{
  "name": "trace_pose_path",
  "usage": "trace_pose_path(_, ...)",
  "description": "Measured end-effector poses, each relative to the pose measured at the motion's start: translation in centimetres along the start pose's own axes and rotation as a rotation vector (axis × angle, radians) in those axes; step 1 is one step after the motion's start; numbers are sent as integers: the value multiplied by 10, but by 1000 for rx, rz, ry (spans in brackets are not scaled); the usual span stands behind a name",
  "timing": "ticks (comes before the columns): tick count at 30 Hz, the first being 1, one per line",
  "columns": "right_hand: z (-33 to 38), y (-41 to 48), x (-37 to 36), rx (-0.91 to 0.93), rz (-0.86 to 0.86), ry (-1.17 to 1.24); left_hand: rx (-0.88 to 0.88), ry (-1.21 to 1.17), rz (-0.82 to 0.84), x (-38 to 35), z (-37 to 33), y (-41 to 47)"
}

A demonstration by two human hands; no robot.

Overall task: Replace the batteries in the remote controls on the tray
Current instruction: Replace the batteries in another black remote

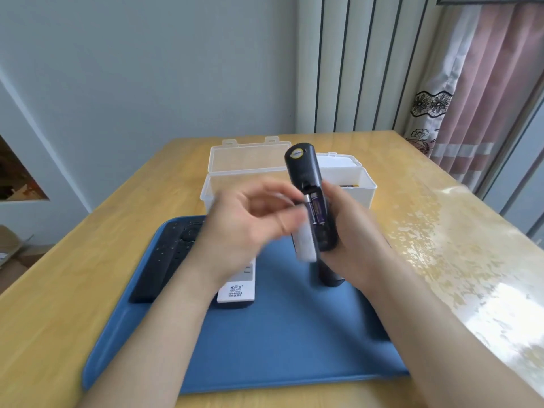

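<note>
Black remote (306, 172) is up off the tray, tilted with its back to the camera and the battery bay open. One purple battery (316, 210) is seated in the bay.

Right hand (353, 231) is wrapped round the remote's lower half, firm grasp.

Left hand (247, 228) is just beside the bay with fingers curled, motion-blurred; can't tell whether it pinches anything. A blurred white piece (306, 245) sits between the two hands, against the remote's lower edge. What it is, or who holds it, can't tell.

Blue tray (279, 334) below holds a long black remote (167, 257) at the left and a white remote (237, 291) partly under the left wrist. There is also a dark rounded item (331, 275) under the right hand.

Behind the tray are two plastic boxes: a clear box (244, 169) with its lid up, and a white box (353, 184) just beside it with dark contents.

All on a wooden table (73, 290), with a pink curtain (485, 98) at the right.
</note>
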State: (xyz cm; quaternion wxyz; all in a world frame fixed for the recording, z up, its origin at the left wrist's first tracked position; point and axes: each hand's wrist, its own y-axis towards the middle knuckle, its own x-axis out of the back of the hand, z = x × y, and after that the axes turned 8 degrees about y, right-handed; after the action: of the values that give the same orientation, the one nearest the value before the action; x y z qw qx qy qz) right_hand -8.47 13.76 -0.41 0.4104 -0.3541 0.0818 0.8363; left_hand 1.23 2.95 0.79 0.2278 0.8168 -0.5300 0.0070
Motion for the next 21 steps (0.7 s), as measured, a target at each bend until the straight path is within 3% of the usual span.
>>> trace_pose_path(2,-3,-1,-4,-8,0,-16,-16,-161,-252,7,3,5)
trace_pose_path(4,-6,-3,-5,-14,31,-52,13,-142,-338,5,6,7)
trace_pose_path(21,-11,-7,-9,29,83,-104,-26,-52,-314,-7,12,6)
